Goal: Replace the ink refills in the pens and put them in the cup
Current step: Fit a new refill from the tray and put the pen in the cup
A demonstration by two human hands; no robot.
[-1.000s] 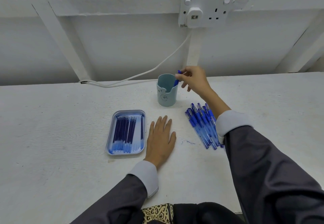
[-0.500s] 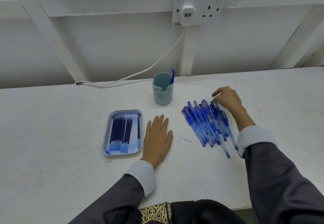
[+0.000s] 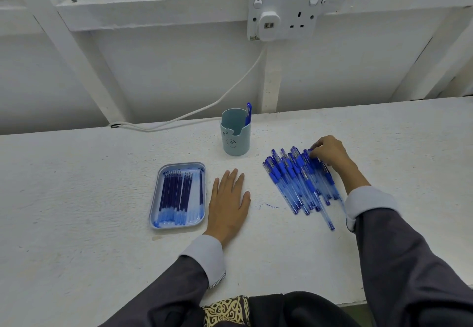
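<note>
White table [image 3: 76,198] under everything; loose pens [image 3: 289,181] fanned front-right of the cup [image 3: 235,140], the biggest lot; refill tray [image 3: 183,165] front-left of the cup, refills lying in it; cup at the back, one finished pen [image 3: 248,111] upright inside against its right rim.

Change: a second ago the right hand was at the cup rim dropping that pen; now it is at the pile; so one pen is done, many are left, and the next cycle is starting.

Right hand [image 3: 330,154] right of the cup, fingers curled over the pile's far cap ends; looks to pinch one pen, grip partly hidden. Left hand [image 3: 229,198] in front of the cup, flat, fingers straight, palm on the table, holding nothing.
</note>
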